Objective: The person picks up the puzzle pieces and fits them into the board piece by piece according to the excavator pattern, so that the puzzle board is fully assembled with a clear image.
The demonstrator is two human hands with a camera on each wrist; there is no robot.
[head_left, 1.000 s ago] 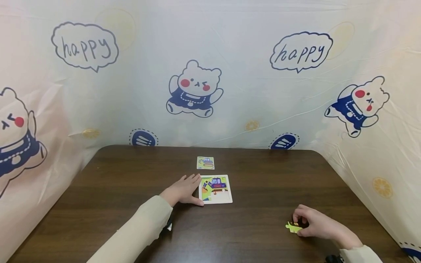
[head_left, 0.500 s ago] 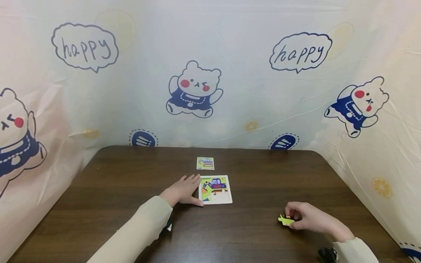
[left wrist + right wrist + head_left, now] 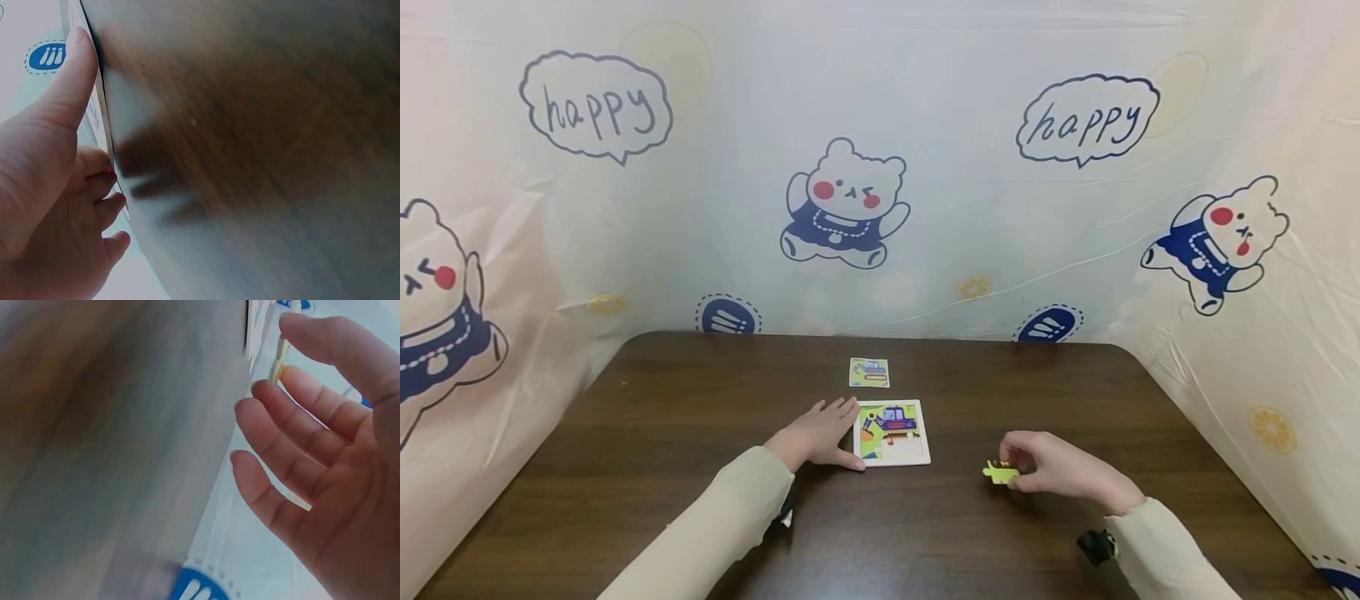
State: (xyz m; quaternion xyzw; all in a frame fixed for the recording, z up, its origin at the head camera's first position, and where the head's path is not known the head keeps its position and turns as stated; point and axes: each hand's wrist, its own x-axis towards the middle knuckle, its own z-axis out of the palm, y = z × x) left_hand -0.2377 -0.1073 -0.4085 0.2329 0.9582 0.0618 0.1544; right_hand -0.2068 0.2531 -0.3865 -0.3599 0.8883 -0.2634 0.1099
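Note:
In the head view a white-framed jigsaw puzzle [image 3: 891, 421] lies mid-table, its picture a purple digger on green, with a bare white patch at its lower right. My left hand [image 3: 817, 435] rests against the frame's left side, fingers spread and thumb at the near corner. To the right, my right hand [image 3: 1060, 468] pinches a yellow-green jigsaw piece [image 3: 999, 473] between thumb and fingers, apart from the frame. In the right wrist view the piece [image 3: 279, 359] shows edge-on by the thumb tip, the other fingers loosely bent.
A small square card [image 3: 868, 372] with a similar digger picture lies behind the puzzle. The dark wooden table [image 3: 700, 392] ends at a pale printed curtain [image 3: 947, 167], which also hangs along both sides.
My right hand has moved left and away from me across the table, carrying the jigsaw piece towards the puzzle. The left hand stays in place at the frame.

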